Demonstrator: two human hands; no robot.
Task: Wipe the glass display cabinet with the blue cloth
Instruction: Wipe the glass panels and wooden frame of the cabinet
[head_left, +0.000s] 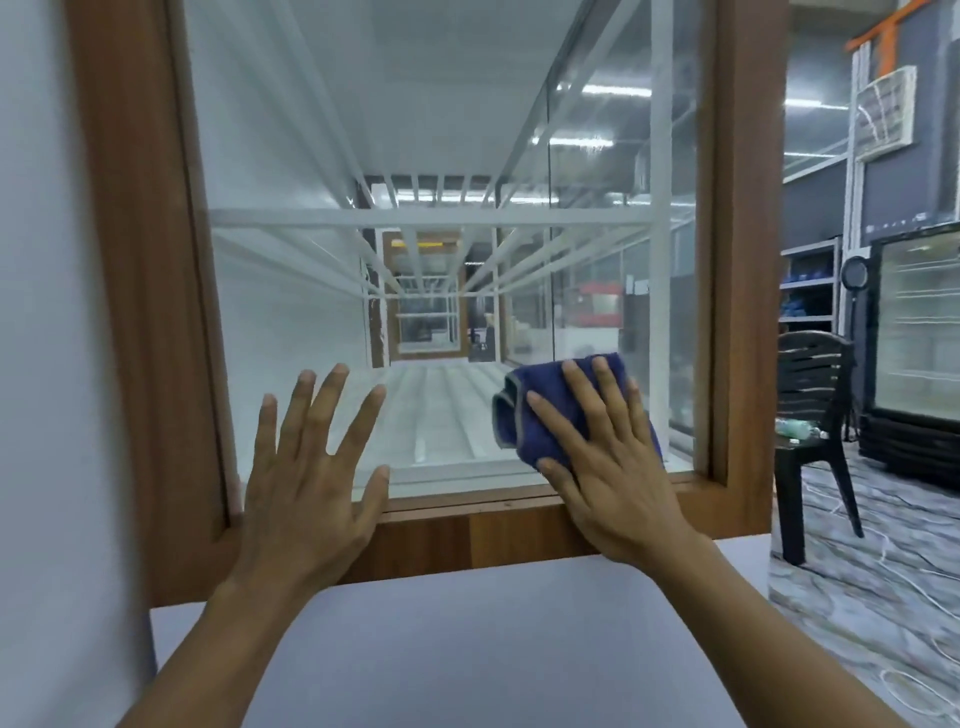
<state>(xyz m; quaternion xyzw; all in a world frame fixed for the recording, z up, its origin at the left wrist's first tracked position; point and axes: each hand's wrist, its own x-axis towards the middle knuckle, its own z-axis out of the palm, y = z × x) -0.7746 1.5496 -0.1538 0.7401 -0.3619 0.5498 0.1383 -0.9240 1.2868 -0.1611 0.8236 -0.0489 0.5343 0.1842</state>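
The glass display cabinet fills the view: a pane (415, 130) set in a brown wooden frame (140, 260), with white shelves visible inside. My right hand (608, 467) presses a folded blue cloth (524, 415) flat against the lower right corner of the pane, fingers straight and spread over the cloth. My left hand (311, 467) is held flat with fingers spread at the lower left of the glass, its palm over the bottom frame rail; it holds nothing.
A black plastic chair (810, 395) stands to the right of the cabinet on a marbled floor. Behind it are a glass-door fridge (919, 332) and metal shelving (810, 286). A white surface (467, 649) lies below the frame, between my forearms.
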